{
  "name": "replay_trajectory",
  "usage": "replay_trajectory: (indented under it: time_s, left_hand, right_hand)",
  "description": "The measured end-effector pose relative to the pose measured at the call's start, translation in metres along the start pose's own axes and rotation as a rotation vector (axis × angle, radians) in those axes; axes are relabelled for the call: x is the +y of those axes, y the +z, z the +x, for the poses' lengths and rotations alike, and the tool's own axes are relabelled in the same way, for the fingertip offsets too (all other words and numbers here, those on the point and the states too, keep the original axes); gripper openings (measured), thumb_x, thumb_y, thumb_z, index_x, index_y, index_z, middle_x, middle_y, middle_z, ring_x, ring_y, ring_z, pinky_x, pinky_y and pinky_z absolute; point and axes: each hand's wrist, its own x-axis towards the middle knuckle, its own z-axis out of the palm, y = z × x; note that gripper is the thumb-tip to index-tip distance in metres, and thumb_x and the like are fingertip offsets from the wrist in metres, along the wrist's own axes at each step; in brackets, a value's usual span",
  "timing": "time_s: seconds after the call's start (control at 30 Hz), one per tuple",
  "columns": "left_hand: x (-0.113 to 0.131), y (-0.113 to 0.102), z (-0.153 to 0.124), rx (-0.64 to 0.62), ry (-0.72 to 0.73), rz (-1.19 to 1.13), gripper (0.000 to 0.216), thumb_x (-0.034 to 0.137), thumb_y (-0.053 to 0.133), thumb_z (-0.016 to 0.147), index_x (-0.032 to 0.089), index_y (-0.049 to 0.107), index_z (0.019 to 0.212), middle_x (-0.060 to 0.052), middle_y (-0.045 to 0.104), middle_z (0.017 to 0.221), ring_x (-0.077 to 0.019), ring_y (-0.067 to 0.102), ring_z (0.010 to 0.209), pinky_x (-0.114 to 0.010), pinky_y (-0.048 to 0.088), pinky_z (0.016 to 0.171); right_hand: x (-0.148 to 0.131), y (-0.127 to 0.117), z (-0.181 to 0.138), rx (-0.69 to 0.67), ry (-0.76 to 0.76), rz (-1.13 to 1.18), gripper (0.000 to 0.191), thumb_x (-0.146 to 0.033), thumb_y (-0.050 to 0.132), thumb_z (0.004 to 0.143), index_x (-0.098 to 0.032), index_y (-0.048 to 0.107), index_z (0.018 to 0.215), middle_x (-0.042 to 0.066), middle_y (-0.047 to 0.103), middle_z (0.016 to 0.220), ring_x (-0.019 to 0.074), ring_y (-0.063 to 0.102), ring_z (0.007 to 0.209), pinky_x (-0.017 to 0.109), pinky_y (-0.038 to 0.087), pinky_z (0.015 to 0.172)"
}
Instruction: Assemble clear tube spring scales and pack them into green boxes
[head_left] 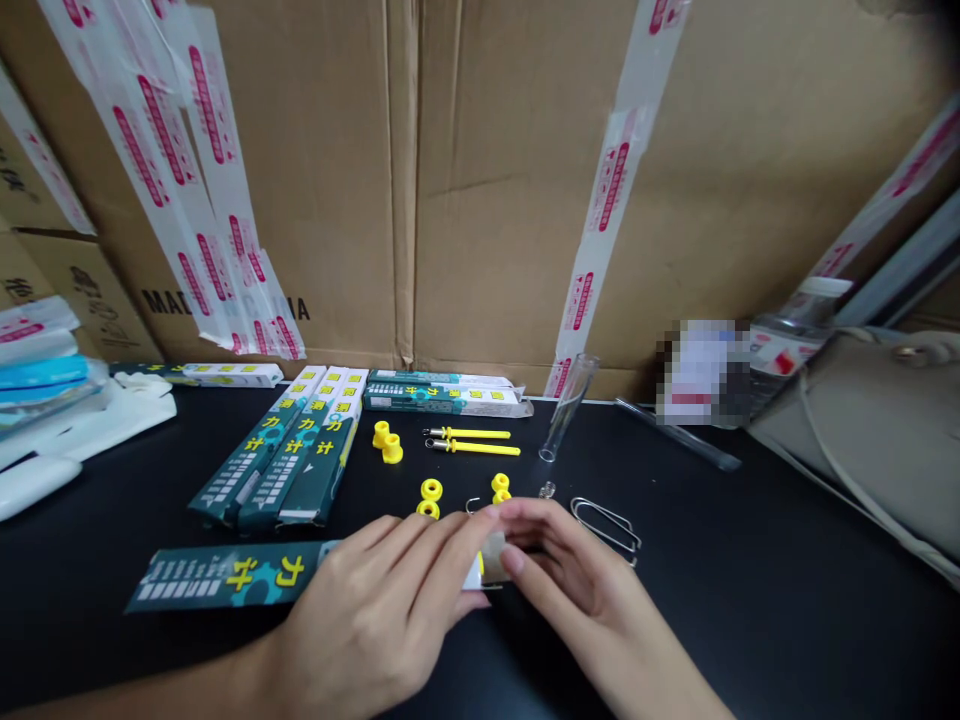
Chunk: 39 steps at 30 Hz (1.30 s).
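A long dark-green and white carton lies across the near part of the table. My left hand is wrapped over its right end, holding it. At that end my right hand has thumb and fingers curled around the carton's pale flap, pinching it. Just beyond my hands are yellow rings, small yellow caps and a small wire hook. Bent metal wire hooks lie to the right. Farther back are yellow plugs, two yellow rods and an upright clear tube.
Three similar cartons lie side by side at left, more cartons along the back. Behind stands a large taped cardboard box. At right are a thin clear tube, a bottle and a grey bag; white items lie left.
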Motion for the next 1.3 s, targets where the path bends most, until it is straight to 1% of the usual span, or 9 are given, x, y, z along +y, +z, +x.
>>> replay_trajectory:
  time_s: [0.17, 0.27, 0.4, 0.63, 0.73, 0.83, 0.97, 1.13, 1.3]
  left_hand:
    - [0.001, 0.000, -0.002, -0.021, 0.040, -0.051, 0.028, 0.019, 0.046, 0.110, 0.002, 0.063, 0.125, -0.012, 0.080, 0.110, -0.0223, 0.078, 0.089, -0.035, 0.058, 0.068]
    - [0.002, 0.001, -0.003, 0.000, 0.075, -0.064, 0.025, 0.015, 0.047, 0.109, 0.001, 0.065, 0.118, -0.014, 0.080, 0.108, -0.0239, 0.078, 0.092, -0.036, 0.059, 0.070]
    - [0.002, 0.001, -0.001, 0.011, 0.074, -0.055, 0.025, 0.015, 0.046, 0.109, 0.001, 0.064, 0.120, -0.013, 0.081, 0.106, -0.0228, 0.078, 0.089, -0.036, 0.059, 0.068]
    - [0.000, 0.004, -0.002, 0.022, 0.034, -0.026, 0.023, 0.016, 0.046, 0.108, 0.006, 0.066, 0.113, -0.009, 0.081, 0.101, -0.0217, 0.078, 0.080, -0.036, 0.057, 0.066]
    - [0.001, 0.004, -0.004, -0.014, 0.016, -0.002, 0.025, 0.014, 0.042, 0.109, 0.013, 0.066, 0.116, -0.008, 0.080, 0.100, -0.0228, 0.078, 0.080, -0.037, 0.056, 0.069]
    - [0.000, 0.001, -0.002, -0.024, 0.004, 0.016, 0.029, 0.015, 0.038, 0.109, 0.019, 0.067, 0.114, -0.006, 0.080, 0.095, -0.0233, 0.077, 0.078, -0.036, 0.055, 0.069]
    - [-0.002, -0.001, 0.001, -0.010, -0.012, 0.012, 0.031, 0.016, 0.035, 0.110, 0.023, 0.066, 0.108, -0.007, 0.079, 0.092, -0.0233, 0.076, 0.077, -0.035, 0.053, 0.067]
    - [-0.001, 0.001, -0.002, -0.052, -0.025, -0.005, 0.031, 0.015, 0.035, 0.109, 0.022, 0.065, 0.113, -0.006, 0.078, 0.093, -0.0235, 0.074, 0.075, -0.037, 0.052, 0.070]
    - [-0.001, 0.003, -0.005, -0.064, -0.054, -0.040, 0.031, 0.023, 0.034, 0.112, 0.012, 0.062, 0.119, -0.007, 0.078, 0.096, -0.0213, 0.075, 0.081, -0.037, 0.052, 0.074]
  right_hand:
    - [0.004, 0.005, 0.000, -0.083, 0.015, 0.052, 0.026, -0.042, 0.066, 0.096, -0.025, 0.061, 0.116, 0.001, 0.069, 0.089, 0.0165, 0.068, 0.073, 0.031, 0.059, 0.071]
    - [0.008, 0.005, 0.003, -0.085, 0.031, 0.079, 0.032, -0.044, 0.070, 0.094, -0.024, 0.059, 0.117, 0.000, 0.068, 0.086, 0.0154, 0.066, 0.068, 0.030, 0.060, 0.066]
    - [0.006, 0.006, 0.004, -0.068, 0.044, 0.083, 0.035, -0.042, 0.076, 0.088, -0.025, 0.059, 0.114, -0.001, 0.067, 0.086, 0.0153, 0.064, 0.069, 0.028, 0.059, 0.063]
    - [-0.004, 0.007, 0.000, -0.074, 0.053, 0.048, 0.029, -0.047, 0.059, 0.100, -0.023, 0.064, 0.118, 0.003, 0.072, 0.096, 0.0168, 0.068, 0.077, 0.033, 0.058, 0.077]
    - [-0.005, 0.004, -0.001, -0.073, 0.071, 0.091, 0.030, -0.046, 0.061, 0.099, -0.024, 0.066, 0.118, 0.004, 0.073, 0.097, 0.0169, 0.069, 0.078, 0.034, 0.057, 0.080]
    - [-0.002, 0.001, -0.001, -0.104, 0.086, 0.173, 0.027, -0.035, 0.069, 0.094, -0.026, 0.069, 0.119, 0.003, 0.072, 0.103, 0.0175, 0.069, 0.087, 0.034, 0.056, 0.087]
    - [0.003, 0.002, -0.002, -0.142, -0.002, 0.147, 0.041, -0.011, 0.071, 0.085, -0.030, 0.069, 0.121, 0.002, 0.072, 0.111, 0.0163, 0.068, 0.094, 0.030, 0.056, 0.090]
    - [0.006, 0.004, -0.001, -0.145, -0.029, 0.053, 0.038, -0.010, 0.069, 0.085, -0.028, 0.069, 0.118, 0.002, 0.071, 0.113, 0.0155, 0.069, 0.091, 0.029, 0.059, 0.086]
    - [0.005, 0.004, 0.001, -0.103, -0.026, -0.004, 0.026, -0.019, 0.076, 0.084, -0.026, 0.072, 0.109, 0.001, 0.071, 0.095, 0.0167, 0.067, 0.086, 0.029, 0.060, 0.081]
